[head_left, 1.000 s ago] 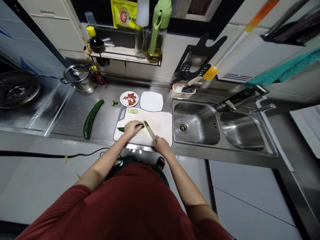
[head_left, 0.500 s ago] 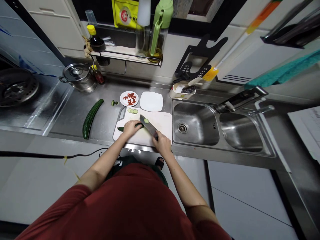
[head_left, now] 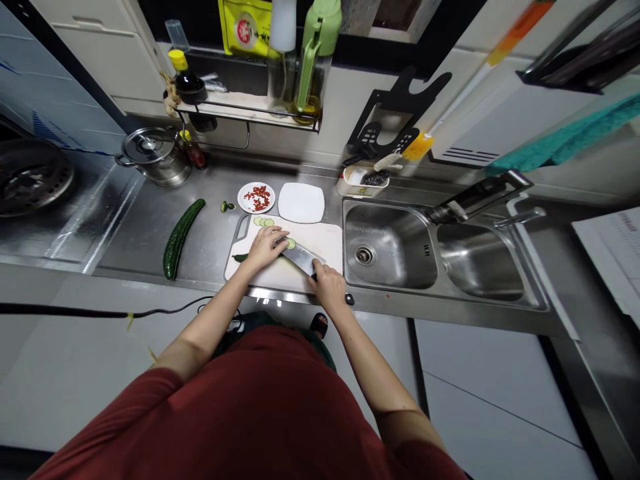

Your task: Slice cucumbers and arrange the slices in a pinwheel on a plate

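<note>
My right hand (head_left: pixel 329 288) grips the black handle of a knife (head_left: pixel 301 257), its broad blade lying tilted over the white cutting board (head_left: pixel 327 243). A pale green cucumber slice (head_left: pixel 291 244) is on the blade. My left hand (head_left: pixel 266 249) is at the blade's far end, fingers extended over it; the fingers partly hide the blade tip. Beneath that palm a dark green cucumber piece (head_left: pixel 240 258) sticks out to the left. Several slices (head_left: pixel 263 221) rest at the board's upper left corner.
Behind the board are a plate of chopped red pieces (head_left: pixel 256 198) and a white square plate (head_left: pixel 301 203). A whole cucumber (head_left: pixel 183 239) and a lidded pot (head_left: pixel 157 157) are left; a double sink (head_left: pixel 390 247) is right.
My left hand has opened and moved its fingers up onto the blade's far end. The knife has turned flatter and shifted slightly right, its handle end now showing past my right hand.
</note>
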`<state>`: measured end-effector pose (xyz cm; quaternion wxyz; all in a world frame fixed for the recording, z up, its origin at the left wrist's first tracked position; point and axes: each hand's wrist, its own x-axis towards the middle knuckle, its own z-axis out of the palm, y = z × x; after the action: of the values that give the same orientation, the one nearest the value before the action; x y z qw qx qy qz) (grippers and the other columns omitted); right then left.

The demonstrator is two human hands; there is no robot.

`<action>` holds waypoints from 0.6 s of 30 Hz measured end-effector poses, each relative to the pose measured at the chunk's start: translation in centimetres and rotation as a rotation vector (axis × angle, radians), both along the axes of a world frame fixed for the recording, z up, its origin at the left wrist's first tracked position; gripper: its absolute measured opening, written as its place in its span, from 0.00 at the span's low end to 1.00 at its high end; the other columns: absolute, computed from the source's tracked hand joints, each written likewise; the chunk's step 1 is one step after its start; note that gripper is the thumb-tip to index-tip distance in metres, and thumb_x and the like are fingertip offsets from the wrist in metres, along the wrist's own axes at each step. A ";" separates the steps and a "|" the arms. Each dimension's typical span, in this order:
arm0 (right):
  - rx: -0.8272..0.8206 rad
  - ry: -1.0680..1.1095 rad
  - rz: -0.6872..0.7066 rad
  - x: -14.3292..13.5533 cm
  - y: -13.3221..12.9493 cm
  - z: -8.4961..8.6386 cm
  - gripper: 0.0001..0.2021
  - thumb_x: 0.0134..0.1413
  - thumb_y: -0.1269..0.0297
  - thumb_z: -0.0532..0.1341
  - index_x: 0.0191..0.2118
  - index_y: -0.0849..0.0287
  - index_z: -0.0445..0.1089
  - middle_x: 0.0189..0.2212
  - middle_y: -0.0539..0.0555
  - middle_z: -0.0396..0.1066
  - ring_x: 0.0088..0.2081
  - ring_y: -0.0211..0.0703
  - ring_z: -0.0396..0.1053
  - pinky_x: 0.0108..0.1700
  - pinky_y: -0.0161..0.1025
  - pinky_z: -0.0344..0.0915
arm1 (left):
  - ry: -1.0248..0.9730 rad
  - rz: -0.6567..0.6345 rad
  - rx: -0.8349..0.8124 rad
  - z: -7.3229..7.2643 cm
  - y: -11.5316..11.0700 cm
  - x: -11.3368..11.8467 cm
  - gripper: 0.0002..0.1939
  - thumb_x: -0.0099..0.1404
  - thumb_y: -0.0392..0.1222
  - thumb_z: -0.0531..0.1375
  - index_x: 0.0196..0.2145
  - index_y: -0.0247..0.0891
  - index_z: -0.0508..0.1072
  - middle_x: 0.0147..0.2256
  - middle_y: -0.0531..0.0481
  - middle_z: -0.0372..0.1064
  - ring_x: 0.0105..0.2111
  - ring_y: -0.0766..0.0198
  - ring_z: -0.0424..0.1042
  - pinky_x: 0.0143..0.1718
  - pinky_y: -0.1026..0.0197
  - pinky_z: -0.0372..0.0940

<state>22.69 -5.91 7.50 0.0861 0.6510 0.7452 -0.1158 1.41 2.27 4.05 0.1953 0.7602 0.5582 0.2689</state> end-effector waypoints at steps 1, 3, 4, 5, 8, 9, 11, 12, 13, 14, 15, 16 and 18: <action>0.006 -0.005 0.008 0.1 0.0 0.0 0.24 0.62 0.57 0.55 0.61 0.58 0.56 0.45 0.61 0.70 0.46 0.49 0.67 0.45 0.38 0.57 | 0.023 -0.024 -0.003 0.2 0.1 0.1 0.17 0.65 0.50 0.56 0.49 0.45 0.74 0.52 0.47 0.67 0.54 0.55 0.61 0.58 0.50 0.57; 0.028 -0.013 0.021 0.2 -0.2 0.0 0.24 0.62 0.57 0.55 0.61 0.58 0.56 0.44 0.60 0.71 0.45 0.49 0.67 0.45 0.38 0.56 | 0.054 -0.052 -0.012 0.4 0.3 0.3 0.16 0.65 0.49 0.56 0.47 0.46 0.75 0.52 0.48 0.67 0.55 0.54 0.60 0.58 0.49 0.55; 0.044 -0.015 0.026 0.3 -0.2 -0.1 0.23 0.62 0.57 0.55 0.61 0.58 0.57 0.44 0.60 0.71 0.45 0.49 0.67 0.45 0.37 0.56 | 0.061 -0.060 -0.017 0.5 0.3 0.4 0.15 0.65 0.48 0.56 0.47 0.46 0.76 0.51 0.48 0.67 0.55 0.54 0.60 0.58 0.49 0.55; 0.061 -0.016 0.029 0.4 -0.3 -0.2 0.23 0.62 0.57 0.55 0.60 0.58 0.57 0.43 0.59 0.71 0.44 0.49 0.68 0.44 0.37 0.56 | 0.062 -0.067 -0.020 0.6 0.3 0.5 0.15 0.65 0.48 0.56 0.46 0.46 0.76 0.51 0.49 0.67 0.54 0.54 0.60 0.58 0.49 0.55; 0.099 -0.016 0.033 0.6 -0.4 -0.5 0.22 0.61 0.58 0.56 0.59 0.58 0.58 0.42 0.58 0.72 0.43 0.48 0.68 0.43 0.37 0.56 | 0.040 -0.084 -0.027 0.9 0.2 0.8 0.13 0.64 0.45 0.57 0.44 0.45 0.76 0.50 0.49 0.68 0.53 0.56 0.61 0.57 0.51 0.56; 0.104 -0.015 0.033 0.6 -0.4 -0.6 0.22 0.61 0.58 0.56 0.59 0.57 0.59 0.42 0.58 0.72 0.42 0.48 0.68 0.42 0.37 0.56 | 0.027 -0.086 -0.027 1.0 0.1 1.0 0.12 0.63 0.45 0.58 0.44 0.45 0.76 0.49 0.49 0.68 0.53 0.56 0.62 0.57 0.51 0.56; 0.106 -0.011 0.031 0.7 -0.5 -0.9 0.22 0.61 0.59 0.56 0.59 0.57 0.59 0.41 0.58 0.72 0.42 0.47 0.69 0.42 0.37 0.56 | -0.008 -0.079 -0.018 1.2 -0.1 1.3 0.11 0.62 0.43 0.59 0.41 0.44 0.76 0.47 0.49 0.69 0.51 0.57 0.63 0.56 0.53 0.57; 0.103 -0.009 0.029 0.7 -0.5 -1.0 0.22 0.61 0.59 0.57 0.59 0.57 0.59 0.42 0.58 0.72 0.42 0.47 0.69 0.42 0.37 0.56 | -0.027 -0.066 -0.011 1.2 -0.2 1.5 0.10 0.62 0.43 0.59 0.40 0.43 0.76 0.45 0.49 0.70 0.49 0.57 0.64 0.55 0.54 0.57; 0.099 -0.008 0.024 0.8 -0.5 -1.2 0.22 0.61 0.59 0.56 0.59 0.58 0.59 0.42 0.58 0.72 0.42 0.47 0.69 0.42 0.37 0.57 | -0.047 -0.044 -0.003 1.2 -0.3 1.6 0.08 0.61 0.42 0.60 0.39 0.42 0.76 0.44 0.49 0.71 0.48 0.58 0.65 0.54 0.54 0.58; 0.094 -0.006 0.017 0.9 -0.6 -1.3 0.22 0.61 0.59 0.56 0.58 0.58 0.59 0.42 0.58 0.72 0.42 0.47 0.69 0.42 0.37 0.57 | -0.067 -0.012 0.001 1.1 -0.3 1.7 0.07 0.61 0.42 0.60 0.37 0.42 0.76 0.42 0.49 0.71 0.47 0.58 0.65 0.53 0.55 0.58; 0.089 -0.003 0.007 1.0 -0.6 -1.5 0.21 0.61 0.59 0.56 0.58 0.58 0.59 0.42 0.58 0.72 0.42 0.47 0.69 0.42 0.37 0.57 | -0.086 0.031 -0.002 0.9 -0.3 1.8 0.06 0.61 0.42 0.60 0.36 0.42 0.76 0.40 0.49 0.72 0.46 0.58 0.66 0.52 0.56 0.59; 0.085 0.000 -0.003 1.1 -0.6 -1.7 0.21 0.61 0.58 0.56 0.58 0.58 0.60 0.42 0.58 0.72 0.42 0.47 0.69 0.42 0.37 0.57 | -0.109 0.083 -0.016 0.7 -0.3 1.8 0.06 0.60 0.42 0.60 0.35 0.41 0.75 0.38 0.49 0.72 0.44 0.59 0.67 0.50 0.56 0.60; 0.080 0.010 -0.028 1.5 -0.6 -2.1 0.20 0.62 0.58 0.55 0.57 0.57 0.60 0.42 0.58 0.72 0.42 0.46 0.69 0.42 0.37 0.57 | -0.175 0.208 -0.071 0.1 0.0 1.6 0.06 0.60 0.43 0.60 0.34 0.41 0.75 0.35 0.51 0.73 0.39 0.61 0.69 0.45 0.59 0.62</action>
<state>24.17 -6.55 5.41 0.0546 0.6638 0.7404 -0.0901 3.05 2.31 4.15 0.2413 0.6643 0.6242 0.3331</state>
